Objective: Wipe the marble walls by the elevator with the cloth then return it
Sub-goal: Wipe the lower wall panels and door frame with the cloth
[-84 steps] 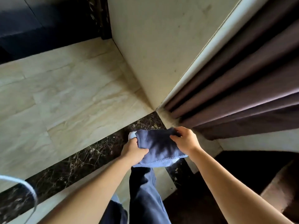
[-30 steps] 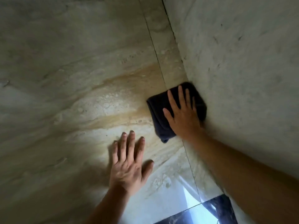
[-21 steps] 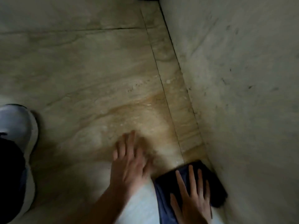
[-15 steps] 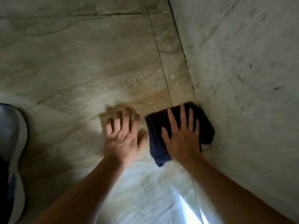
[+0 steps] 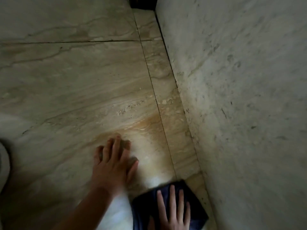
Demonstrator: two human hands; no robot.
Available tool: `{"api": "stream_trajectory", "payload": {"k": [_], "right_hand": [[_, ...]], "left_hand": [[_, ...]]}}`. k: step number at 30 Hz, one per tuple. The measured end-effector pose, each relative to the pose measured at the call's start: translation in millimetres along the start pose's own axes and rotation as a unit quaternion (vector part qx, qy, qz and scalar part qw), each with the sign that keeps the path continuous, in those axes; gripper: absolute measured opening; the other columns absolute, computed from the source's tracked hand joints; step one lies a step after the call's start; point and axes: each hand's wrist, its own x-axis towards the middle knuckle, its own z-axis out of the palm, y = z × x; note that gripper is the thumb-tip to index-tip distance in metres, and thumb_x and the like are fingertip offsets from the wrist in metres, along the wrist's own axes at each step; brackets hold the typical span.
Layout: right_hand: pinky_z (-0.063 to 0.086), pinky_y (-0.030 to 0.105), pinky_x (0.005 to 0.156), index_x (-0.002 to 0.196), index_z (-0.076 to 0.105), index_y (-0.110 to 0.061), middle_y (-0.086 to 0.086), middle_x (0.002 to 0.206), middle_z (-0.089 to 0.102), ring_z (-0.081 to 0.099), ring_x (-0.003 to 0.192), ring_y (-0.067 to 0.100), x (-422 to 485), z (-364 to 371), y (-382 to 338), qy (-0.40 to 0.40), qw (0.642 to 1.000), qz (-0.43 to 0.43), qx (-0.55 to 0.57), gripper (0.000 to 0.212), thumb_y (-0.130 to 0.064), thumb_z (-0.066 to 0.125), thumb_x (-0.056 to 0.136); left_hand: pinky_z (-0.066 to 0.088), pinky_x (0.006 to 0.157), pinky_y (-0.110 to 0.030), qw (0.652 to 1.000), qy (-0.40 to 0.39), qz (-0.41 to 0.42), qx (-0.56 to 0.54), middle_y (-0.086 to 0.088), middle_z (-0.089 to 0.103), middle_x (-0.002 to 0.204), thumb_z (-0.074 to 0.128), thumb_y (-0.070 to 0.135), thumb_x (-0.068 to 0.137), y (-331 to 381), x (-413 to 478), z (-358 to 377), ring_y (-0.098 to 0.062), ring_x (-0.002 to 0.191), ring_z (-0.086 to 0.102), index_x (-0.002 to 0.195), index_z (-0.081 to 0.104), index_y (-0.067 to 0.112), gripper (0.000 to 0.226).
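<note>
A dark blue cloth (image 5: 144, 208) lies flat on the beige veined marble surface (image 5: 74, 83), at the bottom of the view next to the corner seam. My right hand (image 5: 172, 214) presses on it with fingers spread, and its lower part is cut off by the frame edge. To the left of the cloth, my left hand (image 5: 113, 166) rests flat on the bare marble with fingers apart, holding nothing. A grey-white pitted marble wall (image 5: 240, 97) rises on the right and meets the beige surface along a straight corner.
A narrow marble strip (image 5: 166, 97) runs along the corner between a thin joint line and the right wall. A dark opening (image 5: 142, 3) shows at the top of the corner. The rounded pale edge of a shoe (image 5: 3, 156) sits at the far left.
My right hand has slid the cloth back along the corner toward me, to the bottom of the frame. My left hand stays flat on the marble beside it.
</note>
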Motion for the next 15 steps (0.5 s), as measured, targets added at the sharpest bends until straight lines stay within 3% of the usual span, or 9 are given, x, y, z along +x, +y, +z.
{"api": "stream_trajectory", "payload": {"k": [3, 5, 7, 10, 13, 15], "right_hand": [[0.039, 0.057, 0.101, 0.144, 0.046, -0.029, 0.015, 0.154, 0.038, 0.044, 0.136, 0.04, 49, -23, -6, 0.05, 0.997, -0.053, 0.036, 0.073, -0.053, 0.051, 0.076], [0.029, 0.06, 0.111, 0.151, 0.035, -0.028, 0.016, 0.159, 0.03, 0.03, 0.144, 0.041, 105, -51, -19, 0.101, 0.991, -0.085, 0.039, 0.072, -0.05, 0.046, 0.084], [0.022, 0.059, 0.116, 0.153, 0.028, -0.028, 0.015, 0.162, 0.024, 0.022, 0.148, 0.039, 175, -87, -38, 0.136, 0.986, -0.091, 0.041, 0.066, -0.049, 0.036, 0.091], [0.016, 0.057, 0.119, 0.154, 0.023, -0.03, 0.012, 0.164, 0.019, 0.015, 0.15, 0.036, 267, -131, -70, 0.169, 0.982, -0.078, 0.046, 0.064, -0.052, 0.026, 0.094], [0.008, 0.056, 0.121, 0.156, 0.014, -0.033, 0.009, 0.166, 0.008, 0.004, 0.152, 0.034, 322, -155, -86, 0.157, 0.984, -0.075, 0.029, 0.065, -0.054, 0.021, 0.094], [0.006, 0.055, 0.121, 0.156, 0.01, -0.033, 0.007, 0.166, 0.004, 0.001, 0.152, 0.033, 347, -166, -91, 0.154, 0.985, -0.077, 0.024, 0.065, -0.054, 0.02, 0.095]], "left_hand": [[0.031, 0.097, -0.057, 0.999, 0.028, 0.037, 0.005, -0.028, 0.054, 0.136, 0.03, 0.059, 0.092, -3, 11, -4, -0.047, 0.111, 0.055, 0.12, 0.054, 0.011, 0.06], [0.039, 0.087, -0.054, 0.997, 0.07, 0.043, 0.006, -0.03, 0.057, 0.125, 0.039, 0.055, 0.089, -10, 36, -17, -0.043, 0.096, 0.054, 0.115, 0.056, 0.005, 0.059], [0.041, 0.081, -0.05, 0.994, 0.111, 0.004, 0.004, -0.029, 0.056, 0.124, 0.04, 0.053, 0.09, -21, 73, -36, -0.042, 0.094, 0.053, 0.121, 0.056, 0.002, 0.062], [0.038, 0.086, -0.049, 0.991, 0.122, -0.052, 0.008, -0.025, 0.045, 0.14, 0.034, 0.056, 0.091, -37, 127, -66, -0.044, 0.116, 0.048, 0.136, 0.047, 0.004, 0.07], [0.03, 0.107, -0.052, 0.994, 0.075, -0.074, 0.027, -0.02, 0.014, 0.16, 0.014, 0.063, 0.093, -52, 159, -81, -0.043, 0.145, 0.019, 0.152, 0.02, 0.01, 0.08], [0.023, 0.114, -0.052, 0.995, 0.067, -0.074, 0.03, -0.018, 0.0, 0.163, 0.008, 0.067, 0.09, -64, 173, -82, -0.041, 0.149, 0.006, 0.154, 0.007, 0.012, 0.085]]}}
